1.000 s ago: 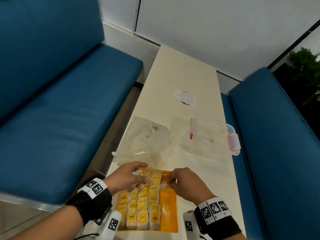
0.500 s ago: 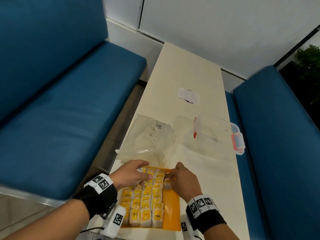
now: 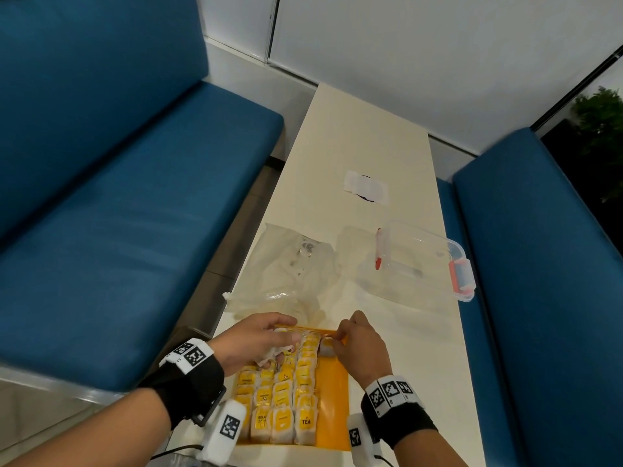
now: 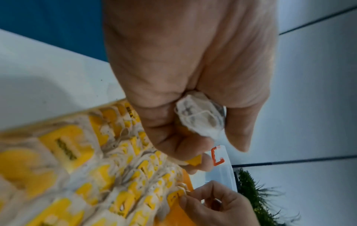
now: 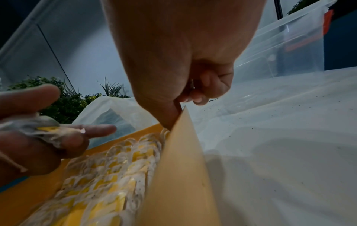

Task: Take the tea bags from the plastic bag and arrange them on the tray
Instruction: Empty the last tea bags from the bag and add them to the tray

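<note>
An orange tray (image 3: pixel 333 399) lies at the table's near end, with several rows of tea bags (image 3: pixel 283 396) with yellow tags on it. My left hand (image 3: pixel 283 335) hovers over the tray's far left corner. It grips a small bunch of tea bags (image 4: pixel 201 117) in its curled fingers. My right hand (image 3: pixel 338 340) is at the tray's far edge, pinching a single tea bag (image 3: pixel 326 347) that heads the rightmost row. The crumpled clear plastic bag (image 3: pixel 293 271) lies just beyond the tray. In the right wrist view the tray wall (image 5: pixel 179 175) hides the right thumb tip.
A clear plastic container (image 3: pixel 418 264) with a pink latch (image 3: pixel 462 274) sits at the right table edge beyond the tray. A white paper patch (image 3: pixel 365 187) lies further up the table. Blue benches (image 3: pixel 118 197) flank the narrow table on both sides.
Both hands have stayed at the tray's far end. The right hand has edged slightly towards the far edge with its tea bag. The head camera has tilted a little.
</note>
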A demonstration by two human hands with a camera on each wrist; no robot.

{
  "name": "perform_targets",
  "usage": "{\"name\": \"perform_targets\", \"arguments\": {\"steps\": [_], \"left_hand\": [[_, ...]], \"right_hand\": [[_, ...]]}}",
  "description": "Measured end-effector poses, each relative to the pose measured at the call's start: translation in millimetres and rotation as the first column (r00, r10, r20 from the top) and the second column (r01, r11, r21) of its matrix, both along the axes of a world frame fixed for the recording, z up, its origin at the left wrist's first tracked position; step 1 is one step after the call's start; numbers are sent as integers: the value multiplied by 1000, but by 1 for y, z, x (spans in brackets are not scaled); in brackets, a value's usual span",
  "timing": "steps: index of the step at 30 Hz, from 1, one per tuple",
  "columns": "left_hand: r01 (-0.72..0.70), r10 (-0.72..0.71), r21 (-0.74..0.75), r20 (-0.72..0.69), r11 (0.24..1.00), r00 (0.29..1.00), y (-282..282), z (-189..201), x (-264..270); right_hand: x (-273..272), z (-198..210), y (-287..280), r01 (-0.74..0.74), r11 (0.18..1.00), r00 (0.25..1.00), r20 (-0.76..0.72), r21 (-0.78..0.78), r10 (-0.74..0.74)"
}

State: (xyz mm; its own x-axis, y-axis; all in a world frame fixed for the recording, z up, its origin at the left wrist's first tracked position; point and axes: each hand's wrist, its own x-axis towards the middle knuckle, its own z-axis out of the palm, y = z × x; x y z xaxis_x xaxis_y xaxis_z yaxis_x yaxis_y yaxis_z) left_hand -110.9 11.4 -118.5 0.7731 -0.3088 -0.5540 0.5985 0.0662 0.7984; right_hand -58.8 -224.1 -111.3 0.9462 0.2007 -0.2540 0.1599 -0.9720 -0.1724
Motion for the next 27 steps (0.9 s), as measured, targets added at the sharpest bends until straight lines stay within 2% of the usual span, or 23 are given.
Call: {"name": "perform_targets", "arguments": {"steps": [4,7,8,10,12,13,17,22,27], "left_hand": [[-69,58,-231,-55,971,997,-3,9,-4],[-105,82,-336,-82,936,993,-6,11,-5],[-107,88,-332,-73,937,993,-7,11,-5],[-89,83,-300,-33,950,996,-11,12,-5],[-74,80,-259,12,963,997,-15,12,-4],[-73,83,-229,35,971,996,-17,12,-3],[-74,92,-119,157,990,983,-23,12,-4],[-140,172,-206,148,968,974,-28,20,-5],[-153,190,-198,183,968,965,-26,18,-5]], "right_hand": [[-2,8,0,-4,1000,1000,31,8,4],[-5,22,5,0,985,997,77,173,-14],[-6,28,9,27,961,997,62,275,-46],[-8,40,18,132,871,991,-92,473,-100],[-11,51,27,251,780,946,-315,574,-72],[-14,54,31,284,750,924,-378,597,-48],[-20,56,36,290,696,931,-361,657,-47],[-18,57,36,374,632,903,-423,678,-81],[-19,59,39,399,610,888,-454,684,-72]]}}
